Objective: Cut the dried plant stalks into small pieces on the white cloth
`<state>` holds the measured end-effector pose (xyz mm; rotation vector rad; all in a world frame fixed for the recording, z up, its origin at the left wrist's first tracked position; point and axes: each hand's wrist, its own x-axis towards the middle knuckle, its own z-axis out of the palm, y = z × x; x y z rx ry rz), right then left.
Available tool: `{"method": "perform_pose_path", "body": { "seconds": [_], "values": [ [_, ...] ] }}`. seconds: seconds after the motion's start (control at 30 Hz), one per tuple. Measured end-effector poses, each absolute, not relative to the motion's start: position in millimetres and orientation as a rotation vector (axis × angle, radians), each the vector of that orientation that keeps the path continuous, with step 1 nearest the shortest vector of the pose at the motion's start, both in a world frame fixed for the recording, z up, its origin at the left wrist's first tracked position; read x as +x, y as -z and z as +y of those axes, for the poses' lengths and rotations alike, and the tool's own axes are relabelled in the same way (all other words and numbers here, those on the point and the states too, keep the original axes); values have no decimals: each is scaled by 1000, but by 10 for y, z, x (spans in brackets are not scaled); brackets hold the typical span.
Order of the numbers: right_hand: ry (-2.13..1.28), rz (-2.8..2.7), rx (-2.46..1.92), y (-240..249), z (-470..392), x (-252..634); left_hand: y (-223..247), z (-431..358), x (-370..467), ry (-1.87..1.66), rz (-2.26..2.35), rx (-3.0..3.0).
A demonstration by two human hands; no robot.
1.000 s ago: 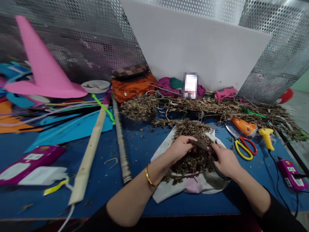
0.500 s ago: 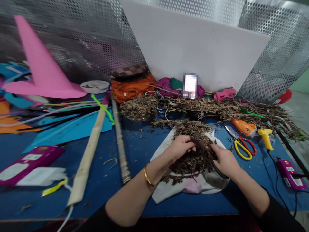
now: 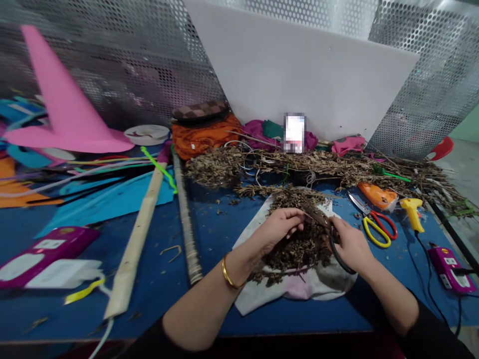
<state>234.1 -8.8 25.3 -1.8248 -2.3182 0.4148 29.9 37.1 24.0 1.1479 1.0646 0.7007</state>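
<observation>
My right hand (image 3: pixel 352 244) is closed around the black handles of a pair of dark scissors (image 3: pixel 342 255). Their blades point up and left, toward the fingertips of my left hand (image 3: pixel 282 227). That hand, with a gold bangle at the wrist, is closed in a pinch on a thin dried stem (image 3: pixel 307 215), only a sliver of which shows. Below both hands lies a heap of crumbled dried leaves (image 3: pixel 299 254), spread over a white cloth (image 3: pixel 258 298) with a pink patch.
Right of the hands lie red-and-yellow-handled scissors (image 3: pixel 376 229), an orange packet (image 3: pixel 378 196) and a yellow glue gun (image 3: pixel 412 214). Dried branches (image 3: pixel 337 167) run along the back. On the left are wooden sticks (image 3: pixel 136 239), a pink cone hat (image 3: pixel 67 109) and a purple power strip (image 3: pixel 48 249).
The scissors and my right hand have shifted slightly, with the blades moving away from my left fingers. My left fingertips have straightened a little. The heap and cloth look the same.
</observation>
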Motion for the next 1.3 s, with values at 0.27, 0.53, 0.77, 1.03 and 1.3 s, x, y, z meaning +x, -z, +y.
{"method": "perform_pose_path", "body": {
  "seconds": [0.27,0.53,0.77,1.03,1.3],
  "values": [
    [-375,-2382,-1823,-249,-90,2309,-263,358,295,-756,1011,1036],
    [-406,-2451,-1784,-250,-94,2322,-247,365,301,-651,1034,1154],
    [-458,-2437,-1777,-264,-96,2324,-231,369,299,-620,1095,1209],
    [-547,-2417,-1771,-291,-109,2316,-185,386,294,-639,1083,1250],
    [-458,-2478,-1797,-280,-105,2310,-276,360,316,-609,1115,1279]
  ]
}}
